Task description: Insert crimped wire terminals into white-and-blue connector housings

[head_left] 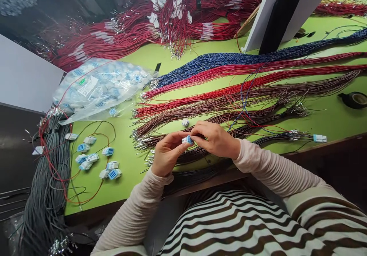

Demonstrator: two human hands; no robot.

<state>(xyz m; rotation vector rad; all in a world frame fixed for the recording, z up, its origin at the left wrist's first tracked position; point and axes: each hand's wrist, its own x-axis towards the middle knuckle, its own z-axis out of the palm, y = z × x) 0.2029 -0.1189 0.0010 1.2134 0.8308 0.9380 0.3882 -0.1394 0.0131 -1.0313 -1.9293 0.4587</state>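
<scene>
A small white connector with a blue face (188, 139) is pinched between my two hands above the near edge of the green table (126, 164). My left hand (167, 153) grips it from the left, fingers curled. My right hand (214, 138) closes on it from the right, thumb and fingers pressed together. Under my hands lie fanned bundles of brown wires (229, 112) with metal terminals at their ends. A single loose connector (185, 122) sits just beyond my hands.
Several white and blue connectors (94, 158) lie at the left, with a plastic bag of more connectors (100, 85) behind them. Red wire bundles (172, 22) pile at the back, blue and red bundles (258, 62) run right. A black tape roll (355, 100) sits far right. Grey cables (48, 179) hang left.
</scene>
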